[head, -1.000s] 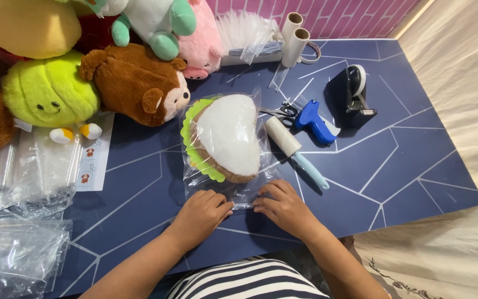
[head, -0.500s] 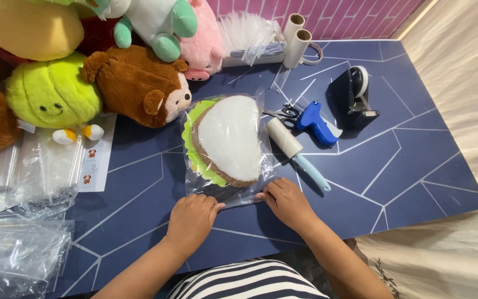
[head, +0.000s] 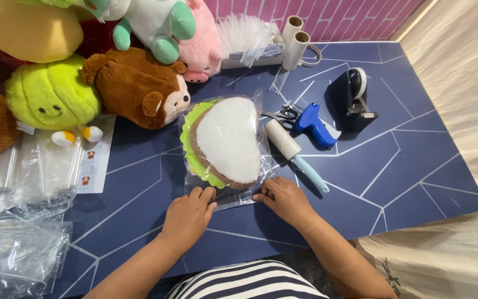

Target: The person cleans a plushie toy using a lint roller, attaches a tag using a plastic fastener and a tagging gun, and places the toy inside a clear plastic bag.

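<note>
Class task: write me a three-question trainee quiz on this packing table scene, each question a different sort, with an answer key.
1. True or false: the left hand and right hand both press on the near edge of the clear bag.
2. What lies just right of the bagged white plush? A) lint roller B) a mug C) a book
3. Fill in: the tape dispenser is coloured ____.

Key: 1 true; 2 A, the lint roller; 3 black.
</note>
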